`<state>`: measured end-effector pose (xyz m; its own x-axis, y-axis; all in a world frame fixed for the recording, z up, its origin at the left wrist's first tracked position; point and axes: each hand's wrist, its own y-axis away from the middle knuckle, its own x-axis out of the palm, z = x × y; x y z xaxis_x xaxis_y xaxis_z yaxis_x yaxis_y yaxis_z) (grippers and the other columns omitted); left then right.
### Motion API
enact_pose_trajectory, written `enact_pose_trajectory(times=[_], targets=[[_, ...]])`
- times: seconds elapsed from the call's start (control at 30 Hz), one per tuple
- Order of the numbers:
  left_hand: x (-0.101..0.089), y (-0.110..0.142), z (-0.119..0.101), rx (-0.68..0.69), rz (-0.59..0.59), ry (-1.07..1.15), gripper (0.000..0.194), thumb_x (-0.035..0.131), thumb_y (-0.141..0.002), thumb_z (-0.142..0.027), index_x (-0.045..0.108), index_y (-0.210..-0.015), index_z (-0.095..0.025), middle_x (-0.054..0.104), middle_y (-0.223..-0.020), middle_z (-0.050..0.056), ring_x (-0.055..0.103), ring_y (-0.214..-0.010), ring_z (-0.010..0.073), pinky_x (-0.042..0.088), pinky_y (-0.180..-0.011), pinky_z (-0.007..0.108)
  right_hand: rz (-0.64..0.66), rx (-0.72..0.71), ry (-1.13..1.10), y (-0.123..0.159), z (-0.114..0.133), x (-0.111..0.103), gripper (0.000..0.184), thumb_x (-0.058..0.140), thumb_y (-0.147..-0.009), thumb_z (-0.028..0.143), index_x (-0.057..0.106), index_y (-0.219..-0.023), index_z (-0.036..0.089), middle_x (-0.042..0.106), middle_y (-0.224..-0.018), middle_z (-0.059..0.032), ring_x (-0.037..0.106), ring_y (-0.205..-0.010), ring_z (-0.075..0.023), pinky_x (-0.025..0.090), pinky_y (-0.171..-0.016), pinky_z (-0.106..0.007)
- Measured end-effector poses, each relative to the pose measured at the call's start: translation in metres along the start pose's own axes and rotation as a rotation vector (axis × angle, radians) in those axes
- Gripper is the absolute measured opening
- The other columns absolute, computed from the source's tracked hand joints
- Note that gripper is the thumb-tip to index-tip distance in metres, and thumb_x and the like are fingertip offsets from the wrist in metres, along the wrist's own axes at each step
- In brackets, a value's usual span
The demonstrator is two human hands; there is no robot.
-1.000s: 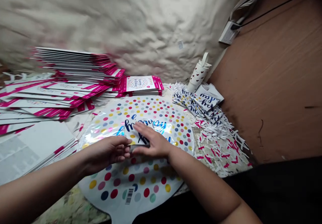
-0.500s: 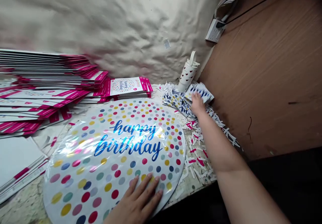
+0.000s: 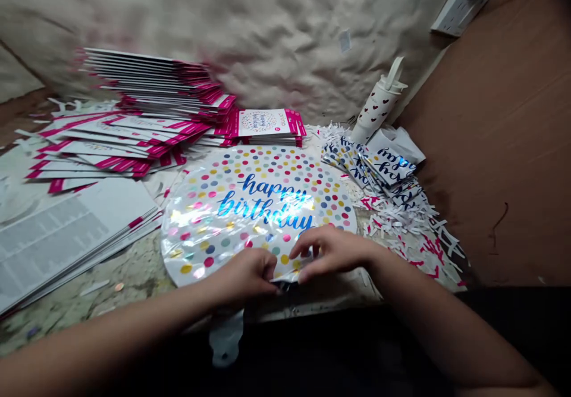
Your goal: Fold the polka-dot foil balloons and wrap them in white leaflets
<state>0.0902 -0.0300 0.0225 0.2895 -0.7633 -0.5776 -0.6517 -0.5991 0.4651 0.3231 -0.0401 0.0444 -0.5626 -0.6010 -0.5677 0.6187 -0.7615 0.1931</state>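
Together, both hands work at the near rim of a round foil balloon [image 3: 254, 206] printed with "happy birthday" and polka dots, which lies flat on a mottled tabletop [image 3: 134, 284] with its near edge just short of the table's front edge. The foil is creased upward between the hands, so the work in hand is at this rim. The left hand [image 3: 243, 275] has its fingers close together over the rim, while the right hand [image 3: 332, 251] curves down with its fingers slightly apart; I cannot tell whether either hand is clamped on the foil. A translucent plastic piece [image 3: 226, 337] hangs below the table's front edge under the left hand. Room for movement is tight toward the body but wider over the balloon's face. Pink-edged card packs [image 3: 156, 87] crowd the far left, with white sheets [image 3: 66, 236] nearer; folded balloons [image 3: 372, 168] and paper shreds [image 3: 401, 224] sit to the right, against a wooden board [image 3: 482, 147].
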Motion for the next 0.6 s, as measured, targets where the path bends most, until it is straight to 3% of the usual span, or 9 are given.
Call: enact_pose_trajectory(times=[0.03,0.1,0.2,0.33,0.43,0.6], targets=[[-0.004,-0.004,0.002,-0.020,0.039,0.096,0.034,0.069,-0.057,-0.038,0.043,-0.058,-0.017,0.040,-0.054,-0.007,0.039,-0.054,0.0093,0.026,-0.047,0.020,0.061,0.008,0.003,0.000,0.006,0.017,0.041,0.068,-0.065,0.048,0.067,-0.095,0.021,0.066,-0.087,-0.0019,0.060,-0.076,-0.0154,0.045,-0.065,-0.023],[-0.013,-0.006,0.006,-0.033,0.162,0.285,0.039,0.067,-0.059,-0.049,0.043,-0.061,-0.017,0.037,-0.052,-0.007,0.034,-0.050,0.0081,0.023,-0.046,0.020,0.052,0.053,0.047,0.001,0.010,0.038,0.040,0.070,-0.064,0.047,0.066,-0.093,0.019,0.065,-0.081,-0.0010,0.057,-0.071,-0.0147,0.042,-0.062,-0.023],[-0.022,-0.002,0.006,0.006,0.267,0.387,0.040,0.056,-0.069,-0.055,0.049,-0.068,-0.016,0.038,-0.053,-0.007,0.032,-0.048,0.0071,0.024,-0.046,0.019,-0.025,0.084,0.051,0.001,0.012,0.048,0.033,0.065,-0.070,0.048,0.065,-0.087,0.019,0.061,-0.073,0.0006,0.053,-0.065,-0.0132,0.038,-0.057,-0.022],[-0.021,0.008,-0.003,0.079,0.097,0.213,0.030,0.055,-0.071,-0.045,0.050,-0.068,-0.016,0.045,-0.057,-0.005,0.038,-0.052,0.0086,0.027,-0.047,0.019,-0.093,0.088,0.019,-0.005,0.019,0.053,0.026,0.045,-0.085,0.037,0.063,-0.078,0.018,0.058,-0.067,0.0010,0.049,-0.062,-0.0117,0.036,-0.058,-0.022],[-0.017,0.014,-0.006,0.080,-0.032,0.158,0.024,0.060,-0.068,-0.038,0.048,-0.065,-0.017,0.048,-0.057,-0.005,0.042,-0.055,0.0095,0.028,-0.047,0.019,-0.093,0.107,-0.057,-0.010,0.020,0.062,0.017,0.056,-0.076,0.030,0.058,-0.066,0.017,0.051,-0.059,0.0036,0.044,-0.057,-0.0098,0.033,-0.055,-0.021],[-0.021,0.016,-0.004,0.077,0.078,0.213,0.017,0.051,-0.074,-0.033,0.055,-0.077,-0.017,0.052,-0.062,-0.003,0.046,-0.055,0.0106,0.032,-0.049,0.020,-0.117,0.183,-0.412,-0.014,0.014,0.069,0.030,0.072,-0.060,0.033,0.048,-0.059,0.016,0.043,-0.057,0.0065,0.038,-0.054,-0.0071,0.029,-0.049,-0.019]])
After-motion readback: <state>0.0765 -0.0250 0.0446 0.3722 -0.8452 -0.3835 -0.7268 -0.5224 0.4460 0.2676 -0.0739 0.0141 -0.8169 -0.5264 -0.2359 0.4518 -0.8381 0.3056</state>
